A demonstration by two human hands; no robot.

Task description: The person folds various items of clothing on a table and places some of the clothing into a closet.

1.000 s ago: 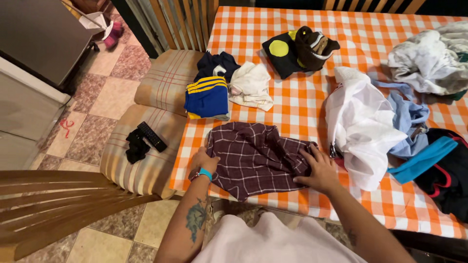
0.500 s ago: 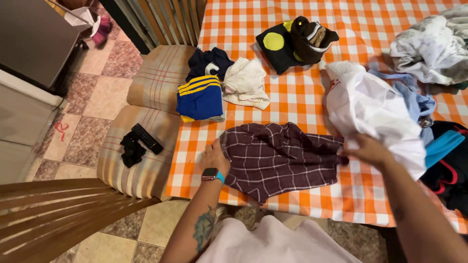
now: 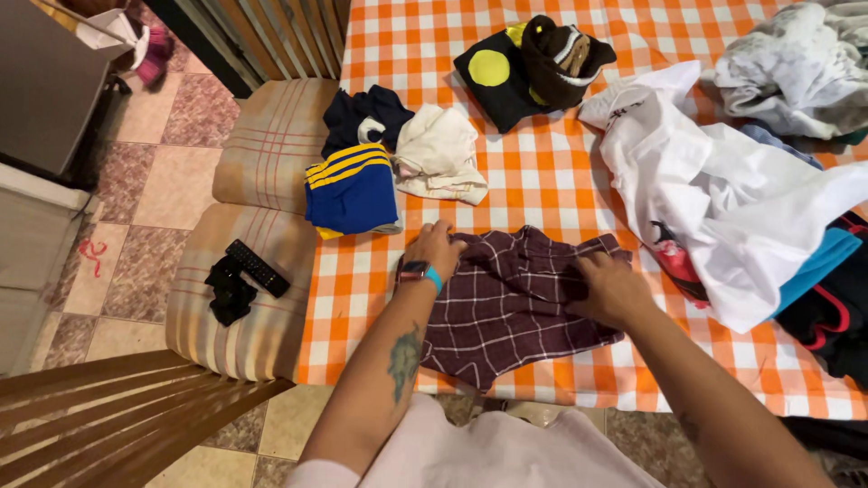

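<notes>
Two bare hands rest on one dark plaid garment (image 3: 515,303), which lies spread near the table's (image 3: 542,181) near edge, its lower part hanging slightly past that edge.

Left hand (image 3: 436,251): laid flat on the garment's left upper corner, fingers spread, gripping nothing; a watch with a teal band (image 3: 418,272) on the wrist.

Right hand (image 3: 610,287): pressed palm-down on the garment's right side, fingers loosely bent onto the cloth; no closed grip to be seen.

Orange-and-white checked cloth covers the table.

Left edge, just beyond the garment: a folded blue item with yellow stripes (image 3: 351,187); behind it a dark navy item (image 3: 366,116); beside these a crumpled cream cloth (image 3: 440,152).

Right side: a large white shirt (image 3: 723,190) lying over blue and black clothing.

Far middle: a black item with a yellow disc (image 3: 495,77), touching a dark knitted piece (image 3: 561,54).

Far right corner: a grey-white heap (image 3: 796,72).

Off the table, at left: two striped cushions (image 3: 258,181); a black remote (image 3: 257,267) on the nearer one.
</notes>
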